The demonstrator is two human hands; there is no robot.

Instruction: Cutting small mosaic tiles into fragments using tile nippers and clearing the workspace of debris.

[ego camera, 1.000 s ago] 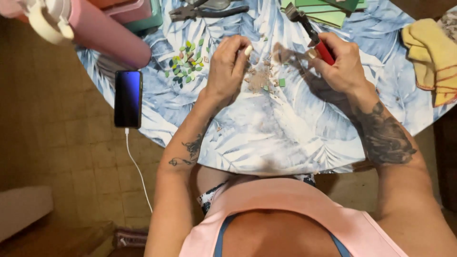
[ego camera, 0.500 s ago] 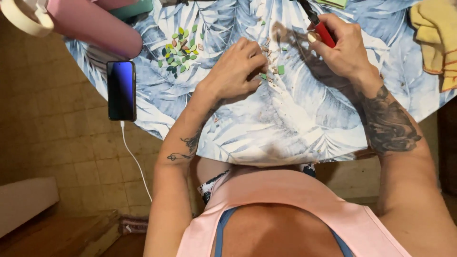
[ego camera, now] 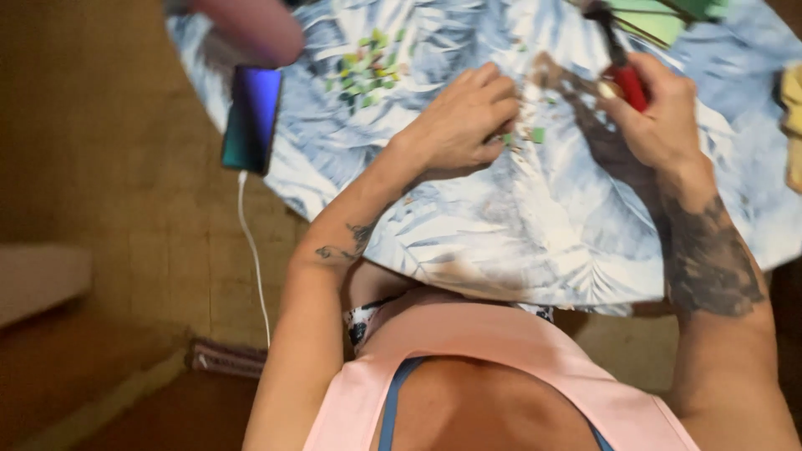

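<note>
Nippers (ego camera: 622, 71) with red handles sit in the right hand (ego camera: 660, 117), whose fingers wrap tight around the grips; the dark head points toward 12 o'clock, near the table's far edge. Whether the tool's tips are open is too blurred to tell. Left hand (ego camera: 459, 125) rests on the cloth (ego camera: 518, 242) at about 9 o'clock from the right hand, well apart from it. Its fingers are curled in, the tips pinched narrow over small green chips (ego camera: 537, 134) that lie just beside them; whether one is held between the tips cannot be told.

Between the two hands the leaf-print cloth shows a brownish stain. At 11 o'clock from the left hand lies a loose pile of green and pale bits (ego camera: 363, 71), apart from the hand. Further out at 9 o'clock a phone (ego camera: 251, 117) lies at the table's edge, screen lit blue, with a white cable (ego camera: 255, 267) hanging down toward the floor. A pink bottle (ego camera: 251, 25) lies at 12 o'clock from the phone, partly cut off by the frame. Green sheets (ego camera: 668, 17) lie at 12 o'clock from the right hand, behind the tool's head. A yellow rag (ego camera: 792, 117) shows at 3 o'clock, at the frame's edge.
</note>
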